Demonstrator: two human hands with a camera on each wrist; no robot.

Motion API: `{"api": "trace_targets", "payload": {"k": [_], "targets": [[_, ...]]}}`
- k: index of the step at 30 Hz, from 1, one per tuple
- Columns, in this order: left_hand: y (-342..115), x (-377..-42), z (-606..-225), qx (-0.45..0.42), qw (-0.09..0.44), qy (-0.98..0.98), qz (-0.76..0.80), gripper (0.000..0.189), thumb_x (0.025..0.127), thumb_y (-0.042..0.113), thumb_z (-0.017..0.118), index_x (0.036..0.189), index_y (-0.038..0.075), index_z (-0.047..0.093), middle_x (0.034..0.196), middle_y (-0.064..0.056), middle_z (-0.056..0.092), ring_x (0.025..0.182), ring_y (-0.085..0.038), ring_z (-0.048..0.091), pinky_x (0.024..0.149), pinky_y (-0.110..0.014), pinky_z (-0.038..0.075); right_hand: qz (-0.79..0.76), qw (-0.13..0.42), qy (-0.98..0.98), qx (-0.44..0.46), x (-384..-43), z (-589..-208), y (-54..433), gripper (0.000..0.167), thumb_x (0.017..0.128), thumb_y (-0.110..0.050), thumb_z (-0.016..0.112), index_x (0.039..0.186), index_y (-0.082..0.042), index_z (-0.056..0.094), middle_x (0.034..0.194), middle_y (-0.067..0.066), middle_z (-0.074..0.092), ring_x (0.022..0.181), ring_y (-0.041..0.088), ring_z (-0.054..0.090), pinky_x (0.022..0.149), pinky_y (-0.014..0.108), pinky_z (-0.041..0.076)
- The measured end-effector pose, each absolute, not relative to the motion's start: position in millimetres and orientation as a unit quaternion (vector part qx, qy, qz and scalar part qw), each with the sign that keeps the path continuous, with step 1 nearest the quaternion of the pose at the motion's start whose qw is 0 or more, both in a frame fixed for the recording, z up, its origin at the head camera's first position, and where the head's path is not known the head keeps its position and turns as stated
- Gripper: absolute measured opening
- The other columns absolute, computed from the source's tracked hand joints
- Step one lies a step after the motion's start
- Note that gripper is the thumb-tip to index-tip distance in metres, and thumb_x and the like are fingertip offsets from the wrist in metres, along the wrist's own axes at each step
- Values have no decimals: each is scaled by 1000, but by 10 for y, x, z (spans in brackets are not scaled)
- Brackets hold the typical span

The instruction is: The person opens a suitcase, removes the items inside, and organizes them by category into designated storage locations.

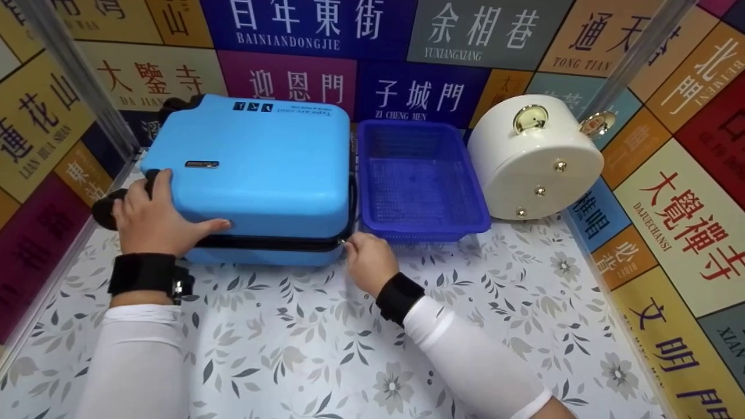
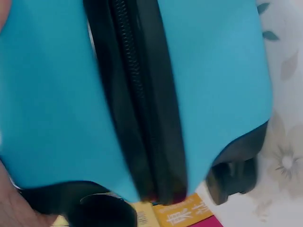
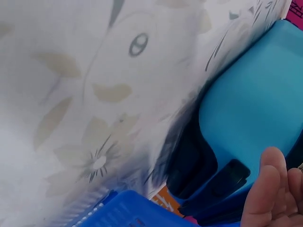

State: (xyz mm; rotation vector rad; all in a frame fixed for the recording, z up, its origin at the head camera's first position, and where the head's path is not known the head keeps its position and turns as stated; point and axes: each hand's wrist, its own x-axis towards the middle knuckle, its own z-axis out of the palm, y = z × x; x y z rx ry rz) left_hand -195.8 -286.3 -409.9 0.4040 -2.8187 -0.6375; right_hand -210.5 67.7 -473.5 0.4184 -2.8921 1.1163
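Observation:
A light blue hard-shell suitcase (image 1: 262,157) lies flat, its black zipper band (image 1: 273,241) running along the near side. My left hand (image 1: 152,224) rests on its front left corner beside a black wheel (image 1: 105,210), fingers over the edge and thumb stretched along the side. At the front right corner, my right hand (image 1: 372,262) pinches a small metal zipper pull (image 1: 344,241). In the left wrist view the zipper teeth (image 2: 128,45) look closed along the visible stretch. The right wrist view catches only fingertips (image 3: 270,172) near the shell; the pull is mostly hidden there.
Right of the suitcase stands a blue plastic basket (image 1: 422,227), close against it. A white rounded case (image 1: 506,163) with gold fittings is beyond the basket. Everything sits on a leaf-patterned white surface (image 1: 279,349), bounded by panels (image 1: 285,81) with printed characters.

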Motion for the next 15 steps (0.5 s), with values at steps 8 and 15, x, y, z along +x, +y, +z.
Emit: {"api": "trace_targets", "payload": {"k": [8,15], "targets": [[-2885,-1953,-4109,148,129,-965,-174,142,59,83,88,170,22,25,151,-44,40,139,-62,38,121,-74,21,364,-2,-925,113,-2171,-4752,704,21,109,-16,57,103,-3,73,94,8,76,79,19,68,73,36,59],[-2634,-1876,-4159,180,150,-960,-153,143,56,90,82,169,19,29,144,-47,44,135,-62,43,124,-71,20,353,28,-930,99,-2238,-4763,749,22,109,-17,57,93,-8,69,82,7,74,68,19,64,64,36,54]]}}
